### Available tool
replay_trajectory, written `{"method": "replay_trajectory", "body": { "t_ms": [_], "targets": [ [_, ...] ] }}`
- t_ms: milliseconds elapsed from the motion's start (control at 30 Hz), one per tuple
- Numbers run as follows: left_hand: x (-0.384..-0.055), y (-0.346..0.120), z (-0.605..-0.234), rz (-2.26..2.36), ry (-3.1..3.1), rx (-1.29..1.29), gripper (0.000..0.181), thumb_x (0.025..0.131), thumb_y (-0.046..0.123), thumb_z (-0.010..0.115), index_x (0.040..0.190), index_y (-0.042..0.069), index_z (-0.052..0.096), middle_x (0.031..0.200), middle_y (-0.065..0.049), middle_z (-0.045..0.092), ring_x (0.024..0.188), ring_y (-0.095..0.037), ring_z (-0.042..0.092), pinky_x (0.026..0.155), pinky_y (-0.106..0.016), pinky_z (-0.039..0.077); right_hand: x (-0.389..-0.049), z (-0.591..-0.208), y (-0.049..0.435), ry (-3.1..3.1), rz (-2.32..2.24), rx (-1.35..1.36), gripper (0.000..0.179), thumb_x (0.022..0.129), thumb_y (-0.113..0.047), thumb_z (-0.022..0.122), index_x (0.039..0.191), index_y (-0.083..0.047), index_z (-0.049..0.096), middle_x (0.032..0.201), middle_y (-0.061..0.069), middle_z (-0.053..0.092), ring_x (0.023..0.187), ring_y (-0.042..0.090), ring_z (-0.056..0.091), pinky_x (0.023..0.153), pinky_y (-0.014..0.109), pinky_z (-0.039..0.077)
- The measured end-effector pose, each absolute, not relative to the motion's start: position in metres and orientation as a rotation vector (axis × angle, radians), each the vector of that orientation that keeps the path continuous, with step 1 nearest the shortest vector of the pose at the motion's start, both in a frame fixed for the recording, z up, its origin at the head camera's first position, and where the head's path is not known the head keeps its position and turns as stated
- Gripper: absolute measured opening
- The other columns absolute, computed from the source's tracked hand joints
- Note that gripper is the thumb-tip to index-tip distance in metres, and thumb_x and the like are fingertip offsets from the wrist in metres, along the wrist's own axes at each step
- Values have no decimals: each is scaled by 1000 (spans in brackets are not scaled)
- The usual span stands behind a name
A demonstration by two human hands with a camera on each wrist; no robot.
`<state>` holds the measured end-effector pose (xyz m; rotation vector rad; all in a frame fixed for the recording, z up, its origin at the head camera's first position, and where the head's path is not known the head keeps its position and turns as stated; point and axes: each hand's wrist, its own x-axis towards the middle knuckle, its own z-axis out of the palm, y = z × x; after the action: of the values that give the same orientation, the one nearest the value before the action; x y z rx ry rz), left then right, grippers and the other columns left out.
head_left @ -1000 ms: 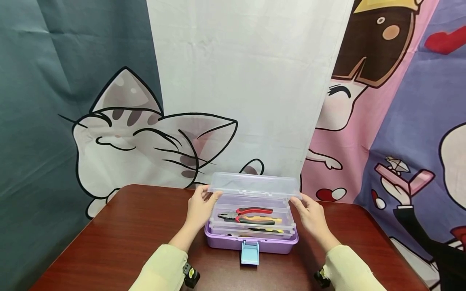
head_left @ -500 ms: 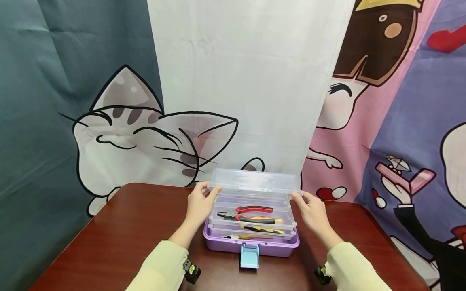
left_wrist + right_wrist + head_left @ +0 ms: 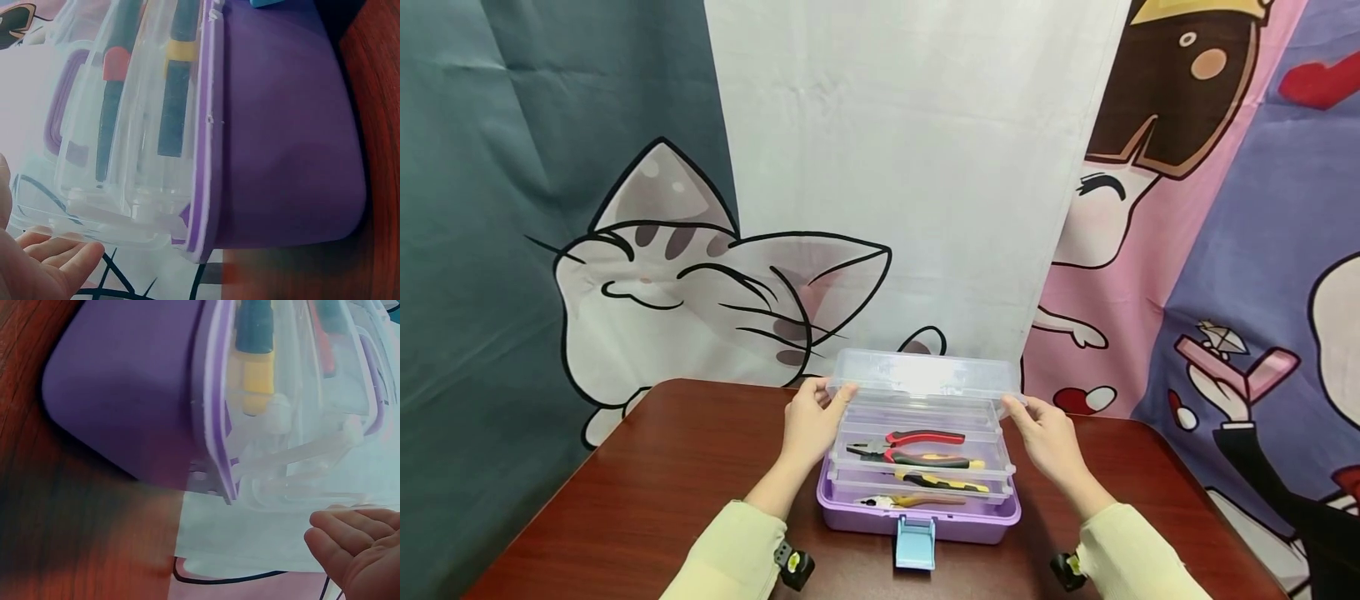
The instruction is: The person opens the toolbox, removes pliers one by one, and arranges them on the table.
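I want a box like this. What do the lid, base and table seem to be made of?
Lid: clear, glossy plastic, it seems; the backdrop shows through it. Base: opaque purple plastic with a smooth, moulded look. Table: reddish-brown wood or wood veneer, glossy, with visible grain.

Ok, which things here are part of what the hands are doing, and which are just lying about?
In hand:
clear lid, held at its ends by left hand and right hand
purple toolbox
clear trays

Lying about:
pliers in the trays
table
cartoon backdrop
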<state>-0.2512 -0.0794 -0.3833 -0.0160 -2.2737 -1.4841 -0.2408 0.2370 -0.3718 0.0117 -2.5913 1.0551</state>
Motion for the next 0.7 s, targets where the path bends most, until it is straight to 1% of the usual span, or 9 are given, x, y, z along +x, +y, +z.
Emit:
{"method": "replay_trajectory", "body": {
  "t_ms": [200, 367, 533, 633, 700],
  "targets": [
    [-250, -79, -382, -1471, -2268, -15, 53, 85, 44, 67, 112, -1, 59, 108, -23, 68, 105, -33, 65, 91, -46, 54, -237, -369, 237, -2596, 1033, -3, 55, 94, -50, 49, 115, -1, 65, 109, 19, 69, 98, 30, 61, 83, 44, 50],
    [-248, -80, -381, -1454, -2262, -12, 50, 85, 44, 67, 106, 0, 61, 100, -20, 71, 97, -30, 68, 85, -44, 56, -234, -367, 236, -2594, 1037, -21, 56, 94, -51, 49, 114, -1, 66, 110, 19, 68, 97, 29, 61, 80, 41, 50],
    [-248, -80, -379, -1459, -2263, -4, 48, 84, 44, 68, 102, 1, 62, 93, -16, 73, 90, -27, 69, 80, -42, 57, -232, -365, 234, -2593, 1057, -69, 57, 92, -52, 51, 111, -1, 66, 104, 18, 70, 92, 27, 61, 72, 33, 49],
    [-248, -80, -378, -1467, -2268, 2, 47, 84, 44, 68, 102, 1, 62, 93, -15, 73, 89, -26, 69, 79, -41, 57, -232, -364, 233, -2585, 1101, -117, 57, 90, -54, 53, 109, -1, 65, 100, 17, 71, 92, 26, 61, 70, 29, 48],
    [-249, -80, -377, -1466, -2273, 3, 48, 84, 45, 68, 102, 1, 61, 93, -15, 73, 90, -26, 69, 80, -41, 57, -232, -364, 233, -2576, 1140, -146, 57, 89, -55, 54, 110, -2, 64, 101, 16, 72, 92, 24, 63, 72, 28, 48]
  ]
}}
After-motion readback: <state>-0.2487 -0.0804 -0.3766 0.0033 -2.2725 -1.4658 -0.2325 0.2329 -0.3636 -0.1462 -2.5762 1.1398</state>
